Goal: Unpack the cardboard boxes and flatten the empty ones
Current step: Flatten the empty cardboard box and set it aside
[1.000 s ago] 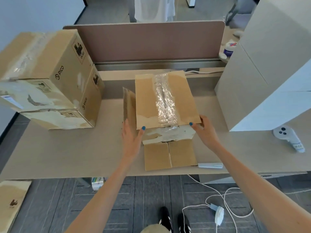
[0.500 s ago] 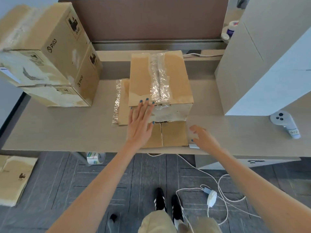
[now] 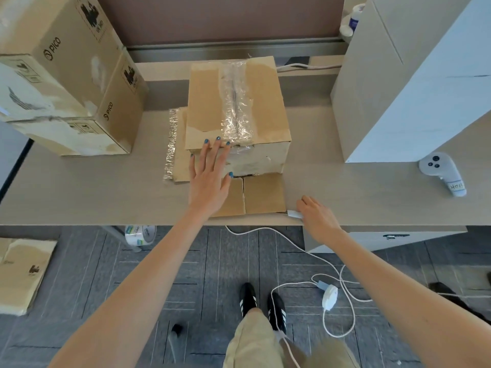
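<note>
Small brown cardboard box (image 3: 236,107) sits mid-worktop, taped face up. A crinkled clear tape strip (image 3: 235,102) runs front to back along the top seam and down onto the near face. Two loose cardboard flaps (image 3: 255,195) lie flat on the pale wooden worktop (image 3: 79,192) in front of the box.

Your left hand (image 3: 210,176) is open, palm flat on the near face, fingertips over the top front edge. That's a decent brace. Your right hand (image 3: 317,217) covers a small flat white tool (image 3: 293,214) at the worktop's near edge, just beside the right flap. Can't tell if you actually have a grip on it. It looks like a cutter, but I'm not certain.

My read of the step: take the tool, slit the seam.
- Get a full grip before lifting. The tool is right at the edge and could drop to the floor.
- Shift your left hand clear of the tape line first. Your fingertips are just beside it.
- Cut shallow and away from you, since the contents are unknown.
- The tape looks layered and wrinkled and will likely drag, so use short strokes.
</note>
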A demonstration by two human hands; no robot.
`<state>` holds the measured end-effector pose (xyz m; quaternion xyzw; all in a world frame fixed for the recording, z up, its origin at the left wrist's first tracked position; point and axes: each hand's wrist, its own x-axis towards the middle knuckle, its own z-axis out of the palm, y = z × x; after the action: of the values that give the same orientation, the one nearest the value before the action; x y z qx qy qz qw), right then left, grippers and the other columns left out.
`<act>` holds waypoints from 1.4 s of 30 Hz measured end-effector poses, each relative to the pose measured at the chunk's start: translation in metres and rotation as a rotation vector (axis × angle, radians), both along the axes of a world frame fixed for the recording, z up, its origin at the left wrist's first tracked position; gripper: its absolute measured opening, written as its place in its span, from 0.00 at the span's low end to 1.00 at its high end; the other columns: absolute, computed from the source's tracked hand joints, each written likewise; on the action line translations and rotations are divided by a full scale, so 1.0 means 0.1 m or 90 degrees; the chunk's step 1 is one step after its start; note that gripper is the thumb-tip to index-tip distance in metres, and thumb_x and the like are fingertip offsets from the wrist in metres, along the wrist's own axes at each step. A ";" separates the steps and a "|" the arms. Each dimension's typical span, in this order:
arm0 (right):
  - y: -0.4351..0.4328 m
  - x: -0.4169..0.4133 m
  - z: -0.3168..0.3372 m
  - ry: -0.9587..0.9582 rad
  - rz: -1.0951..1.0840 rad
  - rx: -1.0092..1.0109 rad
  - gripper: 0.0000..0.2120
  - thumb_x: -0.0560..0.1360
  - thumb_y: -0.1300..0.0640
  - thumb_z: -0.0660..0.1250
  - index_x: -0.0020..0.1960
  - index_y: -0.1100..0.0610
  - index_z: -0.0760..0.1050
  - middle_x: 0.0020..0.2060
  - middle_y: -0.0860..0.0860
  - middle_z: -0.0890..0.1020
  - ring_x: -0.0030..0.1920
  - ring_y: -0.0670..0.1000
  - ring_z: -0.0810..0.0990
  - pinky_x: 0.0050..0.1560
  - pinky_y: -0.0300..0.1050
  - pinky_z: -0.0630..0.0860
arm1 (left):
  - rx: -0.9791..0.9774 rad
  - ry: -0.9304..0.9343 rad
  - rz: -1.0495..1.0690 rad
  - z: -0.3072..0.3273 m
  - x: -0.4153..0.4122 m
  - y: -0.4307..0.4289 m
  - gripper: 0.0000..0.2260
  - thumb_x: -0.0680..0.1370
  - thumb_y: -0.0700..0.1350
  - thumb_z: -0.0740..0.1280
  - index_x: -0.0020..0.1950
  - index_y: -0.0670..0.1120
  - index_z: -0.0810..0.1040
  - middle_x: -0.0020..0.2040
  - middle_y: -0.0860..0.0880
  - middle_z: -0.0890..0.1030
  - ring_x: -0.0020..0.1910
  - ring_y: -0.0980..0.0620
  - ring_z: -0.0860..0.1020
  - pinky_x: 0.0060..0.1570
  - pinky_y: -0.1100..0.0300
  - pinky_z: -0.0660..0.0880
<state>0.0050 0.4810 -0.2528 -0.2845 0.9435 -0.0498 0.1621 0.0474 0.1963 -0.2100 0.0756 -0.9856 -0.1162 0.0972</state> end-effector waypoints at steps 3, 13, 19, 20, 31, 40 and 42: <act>0.03 0.03 0.07 -0.015 -0.012 -0.003 0.13 0.73 0.71 0.61 0.55 0.59 0.69 0.53 0.53 0.71 0.53 0.54 0.70 0.42 0.43 0.64 | -0.008 0.002 0.001 0.02 0.00 0.01 0.29 0.81 0.45 0.61 0.80 0.52 0.54 0.82 0.52 0.49 0.80 0.48 0.44 0.77 0.41 0.45; -0.18 0.02 0.67 -0.111 -0.064 -0.192 0.03 0.79 0.61 0.57 0.52 0.58 0.64 0.42 0.51 0.71 0.33 0.49 0.70 0.31 0.43 0.64 | -0.073 0.043 0.005 0.32 -0.20 -0.04 0.16 0.80 0.42 0.62 0.68 0.48 0.70 0.66 0.47 0.72 0.64 0.42 0.69 0.73 0.44 0.52; -0.52 -0.21 0.99 -0.086 -0.052 -0.237 0.04 0.83 0.58 0.50 0.51 0.57 0.62 0.37 0.49 0.68 0.30 0.52 0.68 0.29 0.47 0.62 | -0.041 0.019 -0.057 0.43 -0.41 -0.34 0.16 0.79 0.42 0.65 0.67 0.47 0.73 0.69 0.46 0.72 0.67 0.40 0.69 0.71 0.45 0.56; -0.58 -0.25 1.02 -0.075 -0.046 -0.235 0.04 0.83 0.57 0.50 0.51 0.56 0.61 0.36 0.48 0.68 0.29 0.52 0.68 0.28 0.46 0.62 | -0.030 0.010 -0.064 0.42 -0.44 -0.38 0.17 0.79 0.42 0.65 0.68 0.47 0.72 0.72 0.46 0.70 0.71 0.40 0.67 0.73 0.44 0.55; -1.03 -0.37 1.06 0.175 0.101 -0.202 0.13 0.83 0.55 0.54 0.64 0.56 0.70 0.52 0.49 0.77 0.44 0.51 0.77 0.27 0.42 0.60 | -0.052 -0.068 -0.150 0.53 -0.60 -0.70 0.17 0.82 0.49 0.62 0.70 0.49 0.74 0.72 0.45 0.73 0.70 0.39 0.69 0.67 0.40 0.66; -1.23 -0.35 1.06 0.298 0.084 -0.158 0.24 0.64 0.68 0.77 0.59 0.58 0.80 0.38 0.51 0.78 0.33 0.50 0.75 0.24 0.39 0.56 | -0.118 0.000 -0.175 0.39 -0.62 -0.75 0.16 0.81 0.51 0.57 0.64 0.48 0.76 0.64 0.43 0.78 0.59 0.36 0.76 0.54 0.40 0.76; -1.25 -0.33 1.05 0.326 0.073 -0.139 0.27 0.61 0.70 0.76 0.59 0.59 0.79 0.39 0.52 0.79 0.33 0.51 0.76 0.25 0.39 0.57 | -0.128 0.012 -0.174 0.37 -0.61 -0.74 0.14 0.81 0.51 0.56 0.64 0.49 0.73 0.63 0.44 0.78 0.59 0.37 0.76 0.53 0.40 0.76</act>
<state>-0.0277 0.3561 -0.1475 -0.3567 0.9252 -0.0682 -0.1104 -0.0137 0.1218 -0.1735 -0.0703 -0.9924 -0.0295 0.0968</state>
